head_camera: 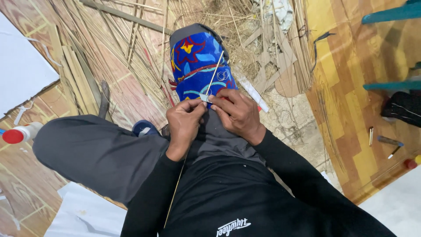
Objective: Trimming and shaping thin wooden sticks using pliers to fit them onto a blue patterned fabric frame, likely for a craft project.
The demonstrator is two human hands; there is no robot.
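I sit on the floor with my right knee raised, a blue cloth (197, 61) with red and yellow patterns draped over it. My left hand (184, 123) pinches a thin bamboo sliver (215, 74) that runs up across the cloth and down past my wrist. My right hand (237, 114) holds a small metal blade (205, 97) against the sliver, right beside the left fingertips. Both hands rest on the knee and touch each other.
Bamboo strips and shavings (131, 48) cover the wooden floor ahead. A white bottle with a red cap (19, 133) lies at the left. White sheets (22, 66) lie left and below. Small tools (388, 142) and teal furniture legs (390, 15) are at the right.
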